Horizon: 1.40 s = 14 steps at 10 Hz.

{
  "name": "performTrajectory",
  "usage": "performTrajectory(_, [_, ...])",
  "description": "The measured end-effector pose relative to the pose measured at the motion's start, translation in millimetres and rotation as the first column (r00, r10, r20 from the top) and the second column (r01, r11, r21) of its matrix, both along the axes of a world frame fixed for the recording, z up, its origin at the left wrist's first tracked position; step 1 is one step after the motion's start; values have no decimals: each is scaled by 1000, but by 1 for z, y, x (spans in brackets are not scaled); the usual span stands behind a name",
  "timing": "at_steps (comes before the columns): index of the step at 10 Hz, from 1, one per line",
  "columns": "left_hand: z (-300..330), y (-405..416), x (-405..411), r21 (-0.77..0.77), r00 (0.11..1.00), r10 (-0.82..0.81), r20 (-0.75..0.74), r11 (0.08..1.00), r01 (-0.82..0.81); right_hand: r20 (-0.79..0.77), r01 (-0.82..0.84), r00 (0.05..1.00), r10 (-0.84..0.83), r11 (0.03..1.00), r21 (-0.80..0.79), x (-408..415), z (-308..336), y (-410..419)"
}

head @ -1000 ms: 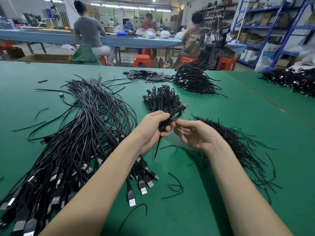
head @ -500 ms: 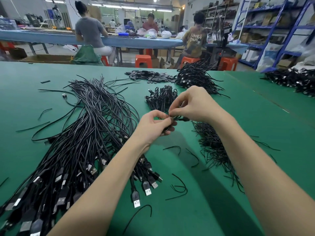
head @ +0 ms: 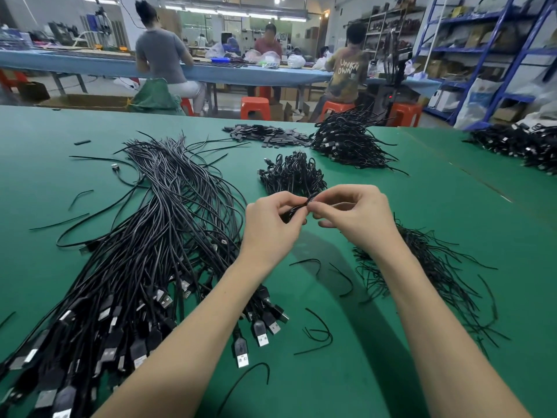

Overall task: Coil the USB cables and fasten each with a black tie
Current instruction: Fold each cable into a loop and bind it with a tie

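- Pinching a small coiled cable (head: 297, 210) from both sides: left hand (head: 271, 227) has its fingers curled round the bundle, right hand (head: 355, 215) pinches the thin black tie at the bundle's top end. Both are up above the middle of the green table (head: 452, 212).
- Readable writing is pretty slim: a person (head: 346, 73) at the far blue bench has "UNKN OWN" on the back of their shirt. The plugs carry no lettering I can make out.
- The big heap of loose cables (head: 144, 242) fans across the left half of the table, plugs toward the near edge.
- A pile of ties (head: 428, 267) sits just right of the right forearm.
- Finished coils (head: 292, 175) are heaped right behind the hands, and a bigger heap (head: 346, 143) sits near the far edge.
- More coils (head: 518, 143) pile up by the right edge.
- Open green shows between the forearms, with a few stray ties, and along the far left corner.
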<state>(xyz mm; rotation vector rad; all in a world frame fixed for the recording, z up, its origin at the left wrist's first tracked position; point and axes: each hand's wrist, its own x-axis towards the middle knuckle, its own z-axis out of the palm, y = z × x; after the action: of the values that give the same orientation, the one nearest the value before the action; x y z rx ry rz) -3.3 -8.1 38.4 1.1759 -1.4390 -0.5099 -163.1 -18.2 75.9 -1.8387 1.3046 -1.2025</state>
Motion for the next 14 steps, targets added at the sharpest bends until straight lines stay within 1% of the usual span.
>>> performTrajectory(1, [0,0,1,-103,997,19,80,995,-10,86,13,996,-12,1000,-14,7,0,1])
performTrajectory(2, [-1,2,-2,-178,978,106,180,981,-74,70,63,996,-61,998,-29,13,-4,-1])
performTrajectory(3, [-2,4,-6,-197,958,153,245,975,-105,-36,103,994,-106,992,-76,16,-11,-5])
performTrajectory(4, [6,2,-8,-38,987,45,157,998,-40,-133,107,980,-146,960,-259,12,-15,-7])
performTrajectory(5, [23,0,-5,272,804,-179,-566,881,387,-185,23,976,-113,902,-431,7,-18,-6])
performTrajectory(6, [24,-2,6,272,604,-143,-784,796,541,-211,-57,976,-52,876,-478,11,-20,-4])
performTrajectory(7, [20,-2,9,266,630,-127,-767,830,491,-204,-18,976,-74,911,-412,20,-21,-2])
performTrajectory(8, [18,-3,11,167,708,-196,-679,898,408,195,-84,977,83,996,-3,24,-15,-1])
performTrajectory(9, [18,-2,18,51,895,-263,-360,952,300,897,-670,391,-205,605,430,20,-2,2])
performTrajectory(10, [17,-1,20,120,868,-244,-433,938,324,858,-647,484,-172,589,484,21,-5,3])
performTrajectory(11, [18,-3,20,207,704,-168,-691,887,414,275,-174,952,133,976,132,20,-10,2])
performTrajectory(12, [19,-4,22,224,664,-157,-731,864,451,-165,-121,984,67,930,-347,12,-17,-2])
performTrajectory(13, [17,-3,19,223,677,-181,-714,857,465,-180,-72,984,-7,902,-425,12,-17,-2])
performTrajectory(14, [16,-2,17,156,700,-220,-679,889,431,362,-80,932,24,987,139,22,-12,-1])
